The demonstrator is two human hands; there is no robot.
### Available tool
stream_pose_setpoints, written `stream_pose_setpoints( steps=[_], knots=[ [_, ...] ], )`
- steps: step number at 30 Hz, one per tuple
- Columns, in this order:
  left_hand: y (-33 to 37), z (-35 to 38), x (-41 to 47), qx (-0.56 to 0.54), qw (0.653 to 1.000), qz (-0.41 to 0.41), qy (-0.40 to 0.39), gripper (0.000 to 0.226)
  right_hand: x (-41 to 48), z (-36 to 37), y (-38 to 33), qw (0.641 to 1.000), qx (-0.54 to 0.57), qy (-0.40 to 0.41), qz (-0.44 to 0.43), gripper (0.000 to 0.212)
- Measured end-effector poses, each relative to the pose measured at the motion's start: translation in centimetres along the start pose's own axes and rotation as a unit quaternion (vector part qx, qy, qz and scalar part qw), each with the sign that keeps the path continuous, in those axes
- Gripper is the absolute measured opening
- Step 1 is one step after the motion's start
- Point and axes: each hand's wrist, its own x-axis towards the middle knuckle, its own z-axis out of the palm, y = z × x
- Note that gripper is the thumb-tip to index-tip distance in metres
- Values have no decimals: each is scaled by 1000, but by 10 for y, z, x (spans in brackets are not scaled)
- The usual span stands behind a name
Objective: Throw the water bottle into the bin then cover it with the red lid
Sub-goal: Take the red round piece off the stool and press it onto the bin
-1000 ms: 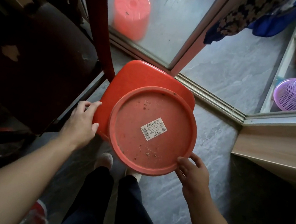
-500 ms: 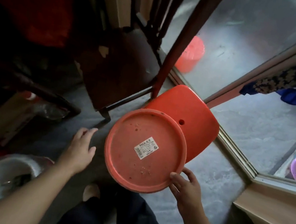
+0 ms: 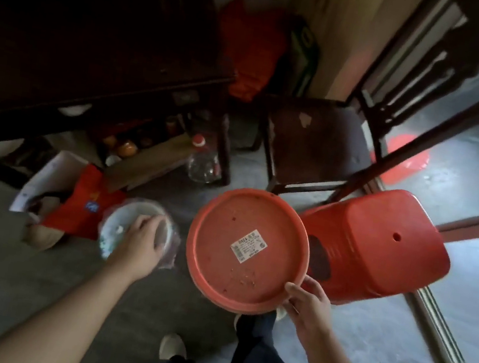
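Observation:
My right hand (image 3: 307,309) grips the near rim of a round red lid (image 3: 248,247), held tilted with its underside and a white sticker facing me. On the floor to the left stands the bin (image 3: 113,224), a pale round container lined with a clear bag. My left hand (image 3: 139,242) hovers over the bin's right rim with fingers spread and nothing in them. A clear plastic bottle with a red cap (image 3: 204,160) stands on the floor farther back, by the dark table's leg. What lies inside the bin is blurred.
A red plastic stool (image 3: 379,244) stands right of the lid. Behind it is a dark wooden chair (image 3: 313,143). A dark table (image 3: 90,47) fills the upper left, with a cardboard box (image 3: 147,160) and red bags (image 3: 81,203) beneath. My feet (image 3: 173,346) are below.
The view has swung left, bringing the bin, table and bottle into sight. My left hand has left the stool and reached over the bin. The lid stays in my right hand.

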Motion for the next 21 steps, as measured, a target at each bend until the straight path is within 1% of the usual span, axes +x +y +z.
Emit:
stream_pose_setpoints(
  steps=[4, 8, 16, 21],
  knots=[
    [-63, -22, -35, -30, 999, -21, 7, 58, -28, 33, 30, 1000, -18, -20, -2, 36],
    [-108, -37, -60, -50, 997, -49, 10, 57, -53, 62, 48, 999, -37, -34, -11, 42],
    [-155, -56, -95, -77, 995, -53, 29, 54, -89, 105, 63, 995, -87, -51, -25, 40],
    [-176, -63, -101, -97, 991, -85, 37, 53, -90, 131, 70, 992, -108, -60, -18, 39]
  ],
)
